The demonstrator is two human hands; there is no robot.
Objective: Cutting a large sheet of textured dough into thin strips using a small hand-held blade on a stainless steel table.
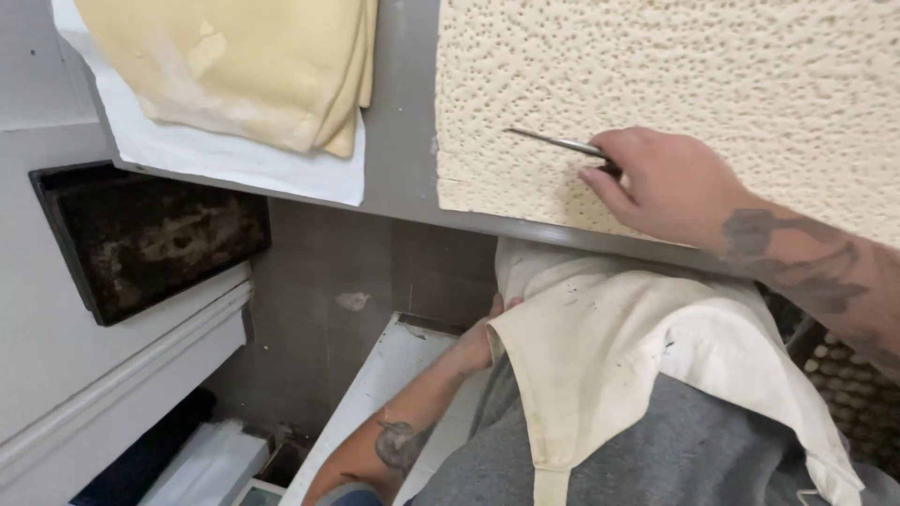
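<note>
My right hand [656, 183] grips a thin metal knife [553, 142] and rests on a big sheet of pale, dimpled dough [675, 84] that covers the right part of the grey worktop [403, 141]. The blade points left, flat against the dough near its lower left corner. My left hand [483, 337] hangs below the worktop's edge, mostly hidden behind my cream apron [628, 365]; only its back and forearm show, so its fingers cannot be seen.
Folded smooth yellow dough sheets [253, 66] lie on white paper [234, 159] at the worktop's left. A dark, crusted baking tray [141, 234] leans under the counter. A white box lid [384, 384] sits on the tiled floor below.
</note>
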